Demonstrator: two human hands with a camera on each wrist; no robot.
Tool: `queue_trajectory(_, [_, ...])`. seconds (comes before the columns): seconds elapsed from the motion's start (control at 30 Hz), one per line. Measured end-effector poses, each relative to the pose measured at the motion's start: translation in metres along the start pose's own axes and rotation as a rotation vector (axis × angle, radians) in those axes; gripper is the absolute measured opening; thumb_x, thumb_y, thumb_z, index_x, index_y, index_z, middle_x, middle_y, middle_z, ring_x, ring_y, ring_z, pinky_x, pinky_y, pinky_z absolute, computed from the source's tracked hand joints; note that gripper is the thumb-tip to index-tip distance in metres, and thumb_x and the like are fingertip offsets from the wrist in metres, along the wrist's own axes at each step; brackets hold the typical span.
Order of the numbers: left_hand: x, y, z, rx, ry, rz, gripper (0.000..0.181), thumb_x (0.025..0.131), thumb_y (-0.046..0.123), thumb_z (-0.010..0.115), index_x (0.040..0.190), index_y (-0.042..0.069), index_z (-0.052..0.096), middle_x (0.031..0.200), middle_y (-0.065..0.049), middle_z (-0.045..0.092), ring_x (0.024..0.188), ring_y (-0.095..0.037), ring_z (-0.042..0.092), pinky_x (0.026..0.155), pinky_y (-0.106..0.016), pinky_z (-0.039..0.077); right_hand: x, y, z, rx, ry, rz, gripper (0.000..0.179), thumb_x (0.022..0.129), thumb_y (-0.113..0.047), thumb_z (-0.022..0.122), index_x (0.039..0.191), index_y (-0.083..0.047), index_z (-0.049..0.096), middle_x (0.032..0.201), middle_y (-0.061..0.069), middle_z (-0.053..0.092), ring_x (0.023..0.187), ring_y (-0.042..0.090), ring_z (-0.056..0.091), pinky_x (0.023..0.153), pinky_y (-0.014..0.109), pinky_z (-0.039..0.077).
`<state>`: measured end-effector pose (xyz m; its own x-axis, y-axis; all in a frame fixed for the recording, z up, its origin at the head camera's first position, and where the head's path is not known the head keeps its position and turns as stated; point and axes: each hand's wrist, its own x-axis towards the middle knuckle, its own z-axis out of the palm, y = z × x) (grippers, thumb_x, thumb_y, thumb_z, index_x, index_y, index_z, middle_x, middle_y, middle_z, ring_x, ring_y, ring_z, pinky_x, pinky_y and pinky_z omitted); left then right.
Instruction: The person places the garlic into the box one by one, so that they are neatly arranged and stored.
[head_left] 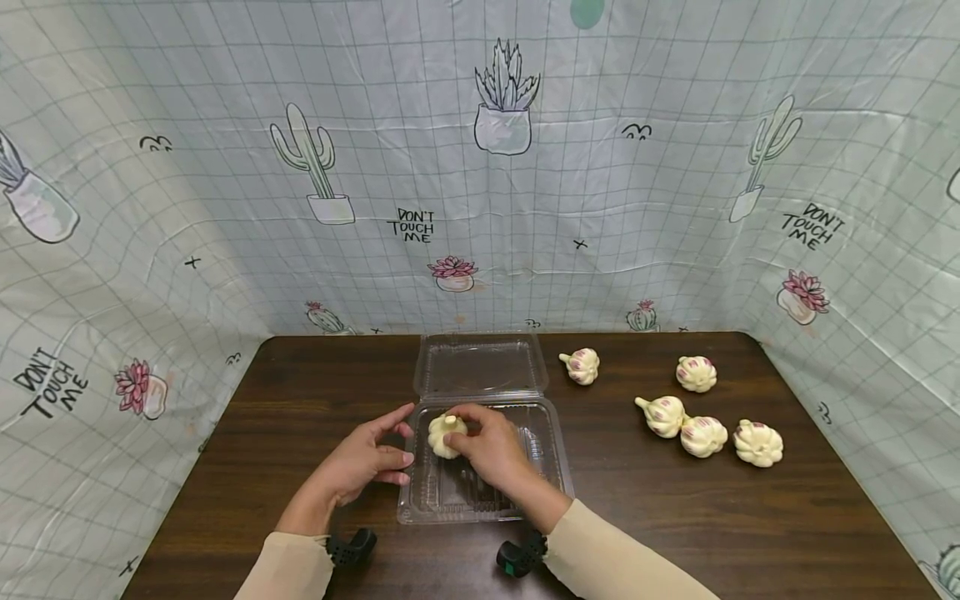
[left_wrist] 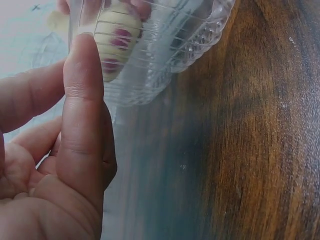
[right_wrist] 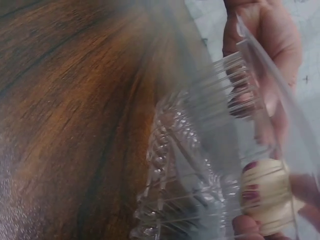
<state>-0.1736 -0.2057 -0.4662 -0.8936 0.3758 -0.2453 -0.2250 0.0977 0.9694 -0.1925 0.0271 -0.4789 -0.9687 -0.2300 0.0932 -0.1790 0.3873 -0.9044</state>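
Note:
A clear plastic clamshell container (head_left: pixel 551 467) lies on the table with its lid folded back. Over the far left part of its base, my right hand (head_left: pixel 491 446) pinches a garlic bulb (head_left: pixel 442 437) between thumb and fingers. The bulb's pink patches show through the clear wall in the right wrist view, and whether it touches the bottom I cannot tell. Beside the container's left rim is my left hand (head_left: pixel 367 454), its fingers spread and fairly straight. In the left wrist view the thumb (left_wrist: pixel 82 100) of that hand rests at the clear wall.
Right of the container lie several more garlic bulbs: one bulb (head_left: pixel 582 366) near the lid, another bulb (head_left: pixel 697 374) at the back right, and a bulb (head_left: pixel 758 443) farthest right. The brown wooden table (head_left: pixel 637 525) ends at a patterned curtain (head_left: pixel 600 192).

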Motion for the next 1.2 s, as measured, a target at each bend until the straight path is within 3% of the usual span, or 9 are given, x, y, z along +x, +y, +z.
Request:
queue_trajectory(0.33, [-0.001, 0.0, 0.0, 0.002, 0.001, 0.0, 0.081, 0.1, -0.007, 0.062, 0.168, 0.004, 0.021, 0.137, -0.023, 0.035, 0.072, -0.014, 0.061, 0.071, -0.026, 0.064, -0.001, 0.004, 0.006, -0.051, -0.017, 0.021, 0.03, 0.088, -0.011, 0.082, 0.117, -0.009, 0.078, 0.114, 0.012, 0.078, 0.093, 0.022, 0.075, 0.072, 0.028, 0.058])
queue_trajectory(0.7, [-0.001, -0.002, -0.002, 0.014, -0.002, 0.007, 0.081, 0.1, -0.006, 0.062, 0.169, 0.005, 0.021, 0.134, -0.022, 0.036, 0.075, -0.016, 0.061, 0.071, -0.028, 0.064, -0.001, 0.004, 0.011, -0.1, -0.028, -0.003, 0.032, 0.086, -0.008, 0.083, 0.118, -0.009, 0.078, 0.111, 0.014, 0.078, 0.093, 0.026, 0.075, 0.071, 0.03, 0.058])
queue_trajectory(1.0, [0.001, -0.001, -0.001, 0.022, -0.003, 0.012, 0.081, 0.1, -0.005, 0.064, 0.168, 0.005, 0.023, 0.134, -0.022, 0.037, 0.077, -0.018, 0.06, 0.071, -0.029, 0.065, -0.002, 0.005, 0.01, -0.18, -0.004, -0.019, 0.032, 0.083, -0.006, 0.084, 0.114, -0.008, 0.079, 0.106, 0.011, 0.078, 0.084, 0.015, 0.067, 0.069, 0.027, 0.053])
queue_trajectory(1.2, [0.001, -0.001, 0.0, 0.02, -0.003, 0.011, 0.08, 0.1, -0.007, 0.062, 0.168, 0.004, 0.022, 0.133, -0.022, 0.038, 0.078, -0.018, 0.059, 0.071, -0.029, 0.064, -0.003, 0.005, 0.009, -0.202, -0.007, -0.031, 0.036, 0.084, -0.005, 0.082, 0.119, -0.008, 0.079, 0.108, 0.012, 0.077, 0.088, 0.019, 0.069, 0.07, 0.029, 0.054])
